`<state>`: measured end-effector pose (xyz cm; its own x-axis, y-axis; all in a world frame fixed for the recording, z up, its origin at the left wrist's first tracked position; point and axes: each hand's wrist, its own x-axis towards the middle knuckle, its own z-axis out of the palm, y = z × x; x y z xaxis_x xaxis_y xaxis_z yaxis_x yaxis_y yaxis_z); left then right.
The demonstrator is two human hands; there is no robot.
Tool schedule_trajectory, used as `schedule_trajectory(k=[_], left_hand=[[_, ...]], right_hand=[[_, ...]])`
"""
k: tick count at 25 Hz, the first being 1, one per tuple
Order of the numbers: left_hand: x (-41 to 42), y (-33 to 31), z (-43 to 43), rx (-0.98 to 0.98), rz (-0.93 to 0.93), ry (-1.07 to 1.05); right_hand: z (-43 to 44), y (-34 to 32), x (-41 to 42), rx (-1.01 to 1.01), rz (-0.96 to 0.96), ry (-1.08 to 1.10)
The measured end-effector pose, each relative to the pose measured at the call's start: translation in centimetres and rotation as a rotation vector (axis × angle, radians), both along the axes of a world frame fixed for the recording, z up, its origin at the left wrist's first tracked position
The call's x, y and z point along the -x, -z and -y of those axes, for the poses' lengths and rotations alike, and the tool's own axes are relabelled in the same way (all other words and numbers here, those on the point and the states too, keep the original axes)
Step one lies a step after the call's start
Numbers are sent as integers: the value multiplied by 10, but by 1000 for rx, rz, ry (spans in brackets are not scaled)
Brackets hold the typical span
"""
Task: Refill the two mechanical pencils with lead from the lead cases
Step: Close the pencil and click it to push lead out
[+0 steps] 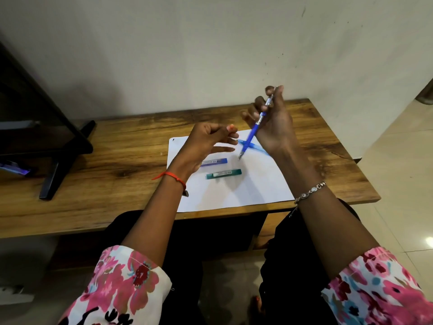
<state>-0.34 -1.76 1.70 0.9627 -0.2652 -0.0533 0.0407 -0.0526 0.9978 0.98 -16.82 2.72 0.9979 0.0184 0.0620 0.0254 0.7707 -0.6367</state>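
Right hand (pixel 273 123): raised above the far right part of the desk (pixel 117 148), fingers (pixel 254 103) clenched around a blue pencil (pixel 254 130). The pencil is tilted, tip pointing down and toward the person, cap end up between the fingertips. Its tip hangs above the paper (pixel 246 188), not touching it.

Left hand (pixel 206 144): held above the left part of the paper, fingers loosely curled, thumb and forefinger brought close together. Whether they pinch anything is too small to tell. A red thread (pixel 174 177) circles the left wrist; a bracelet (pixel 310 191) circles the right.

Second pencil (pixel 255 146): light blue, lying flat on the paper, far side, directly beneath the held pencil and partly hidden by the right wrist.

Lead cases: a blue case (pixel 216 161) lies flat on the paper, its left end covered by the left hand. A green case (pixel 223 174) lies flat just nearer the person, roughly parallel to the blue one, apart from it. Whether either case is uncapped cannot be told.

Paper: white sheet, flat on the wooden desk, near edge close to the desk's front edge.

Other: a dark stand (pixel 61 148) rests on the desk's left part, well apart from the paper. Both arms wear floral sleeves (pixel 131 277).
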Motion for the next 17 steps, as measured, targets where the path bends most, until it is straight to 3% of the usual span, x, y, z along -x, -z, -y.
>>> schedule_trajectory(k=[3,8,17], left_hand=[[-1,5,-8,-108,-195,70],[5,2,-6,-130,-428,177],[11,0,2,-23,-493,202]], right_hand=[[19,2,0,-199,-47,94],[30,-5,5,-324,-59,188],[34,-13,9,-152,-35,129]])
